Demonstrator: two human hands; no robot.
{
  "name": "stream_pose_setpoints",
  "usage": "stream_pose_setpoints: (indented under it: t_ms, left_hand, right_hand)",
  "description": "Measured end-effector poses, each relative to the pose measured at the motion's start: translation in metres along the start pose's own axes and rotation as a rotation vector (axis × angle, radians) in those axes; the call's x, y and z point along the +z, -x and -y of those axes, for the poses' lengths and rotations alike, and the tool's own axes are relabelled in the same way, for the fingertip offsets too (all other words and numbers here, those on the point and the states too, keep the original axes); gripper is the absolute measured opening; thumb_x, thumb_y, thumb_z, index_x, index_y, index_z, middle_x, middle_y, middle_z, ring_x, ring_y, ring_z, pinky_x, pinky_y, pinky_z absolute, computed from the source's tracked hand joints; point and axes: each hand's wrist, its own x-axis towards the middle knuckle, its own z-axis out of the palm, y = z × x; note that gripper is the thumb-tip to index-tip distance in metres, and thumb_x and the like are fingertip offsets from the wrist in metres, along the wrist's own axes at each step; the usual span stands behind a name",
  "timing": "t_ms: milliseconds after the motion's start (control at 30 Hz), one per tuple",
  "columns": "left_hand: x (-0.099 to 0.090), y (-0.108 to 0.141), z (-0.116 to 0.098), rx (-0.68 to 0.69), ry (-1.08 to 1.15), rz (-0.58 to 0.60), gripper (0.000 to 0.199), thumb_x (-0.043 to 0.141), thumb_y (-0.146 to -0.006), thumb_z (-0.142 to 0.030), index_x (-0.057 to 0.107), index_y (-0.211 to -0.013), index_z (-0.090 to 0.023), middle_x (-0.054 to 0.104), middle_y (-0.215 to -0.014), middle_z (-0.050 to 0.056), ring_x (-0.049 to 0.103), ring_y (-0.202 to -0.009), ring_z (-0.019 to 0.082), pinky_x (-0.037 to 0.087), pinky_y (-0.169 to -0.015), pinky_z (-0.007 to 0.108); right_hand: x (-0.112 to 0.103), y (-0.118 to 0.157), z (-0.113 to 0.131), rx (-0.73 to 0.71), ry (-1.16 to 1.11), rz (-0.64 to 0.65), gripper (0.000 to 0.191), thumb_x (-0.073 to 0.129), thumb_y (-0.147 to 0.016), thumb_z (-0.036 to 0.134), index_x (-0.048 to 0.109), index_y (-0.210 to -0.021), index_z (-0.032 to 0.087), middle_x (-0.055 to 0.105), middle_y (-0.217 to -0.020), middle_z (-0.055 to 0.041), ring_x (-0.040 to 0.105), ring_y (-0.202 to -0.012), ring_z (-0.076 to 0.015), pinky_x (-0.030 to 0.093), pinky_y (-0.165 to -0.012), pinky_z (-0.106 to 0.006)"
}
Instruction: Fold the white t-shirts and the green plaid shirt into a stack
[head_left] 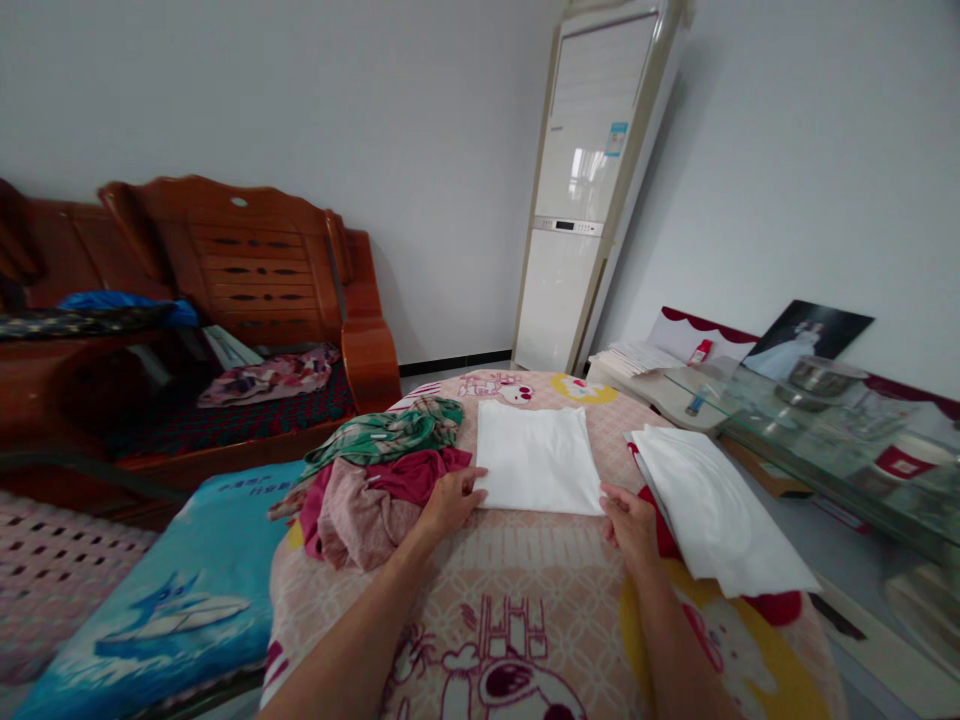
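Observation:
A folded white cloth [534, 458] lies flat in a rough square on the blanket-covered table [517, 585]. My left hand [450, 502] pinches its near left corner between thumb and fingers. At the near right corner, my right hand [628, 520] has its thumb and fingers closed on the edge. Left of the cloth is a heap of crumpled fabric: a green plaid piece [390, 432], a magenta piece [424, 474] and a dusty pink piece [364, 515]. A second stack of folded white cloth [720, 510] rests to the right, beyond my right wrist.
A blue cushion with a cartoon surfboard [187, 590] is at the left, near a wooden armchair [255, 260]. Behind the table stands a tall white air conditioner [562, 200]. A glass-topped table [810, 450] with bowls and a photo [806, 340] is on the right.

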Motion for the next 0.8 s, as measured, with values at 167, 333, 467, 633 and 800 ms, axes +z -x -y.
stream_pose_setpoints:
  t_ms: [167,333,467,633,800]
  left_hand:
    - [-0.017,0.005,-0.005,-0.020,0.031,0.211,0.051,0.062,-0.069,-0.027,0.062,-0.117,-0.008,0.043,-0.056,-0.007,0.037,-0.045,0.006,0.025,-0.045,0.019]
    - [-0.034,0.013,-0.014,0.041,-0.034,0.430,0.050,0.068,-0.064,-0.031,0.067,-0.110,-0.011,0.033,-0.053,-0.009,0.028,-0.047,0.006,0.018,-0.045,0.020]
    - [-0.040,0.020,-0.017,0.031,0.022,0.581,0.053,0.070,-0.065,-0.035,0.066,-0.113,-0.012,0.035,-0.051,-0.008,0.027,-0.044,0.006,0.017,-0.042,0.020]
    - [-0.042,0.025,-0.020,0.006,0.035,0.684,0.052,0.071,-0.065,-0.034,0.068,-0.113,-0.016,0.042,-0.048,-0.007,0.031,-0.039,0.006,0.020,-0.038,0.020]
    - [-0.044,0.027,-0.024,-0.022,0.049,0.770,0.052,0.071,-0.065,-0.033,0.068,-0.114,-0.016,0.044,-0.046,-0.006,0.033,-0.034,0.006,0.020,-0.035,0.019]
  right_hand:
    - [-0.018,0.006,0.013,0.111,0.032,0.106,0.058,0.063,-0.064,0.039,0.067,-0.111,0.006,0.040,-0.032,0.0086,0.033,-0.029,-0.0103,0.021,-0.032,-0.023]
    - [-0.042,0.016,0.022,0.223,0.066,0.456,0.053,0.065,-0.063,0.039,0.069,-0.106,0.008,0.040,-0.030,0.0089,0.029,-0.026,-0.0070,0.013,-0.032,-0.020]
    - [-0.054,0.021,0.025,0.243,0.120,0.606,0.044,0.066,-0.065,0.040,0.071,-0.095,0.009,0.043,-0.032,0.0078,0.030,-0.027,-0.0063,0.015,-0.031,-0.019]
    - [-0.056,0.024,0.019,0.225,0.123,0.739,0.036,0.065,-0.068,0.039,0.072,-0.089,0.011,0.045,-0.034,0.0081,0.031,-0.026,-0.0053,0.014,-0.031,-0.018]
    - [-0.055,0.025,0.020,0.212,0.153,0.790,0.031,0.065,-0.068,0.037,0.073,-0.083,0.011,0.045,-0.033,0.0081,0.031,-0.025,-0.0054,0.013,-0.030,-0.017]
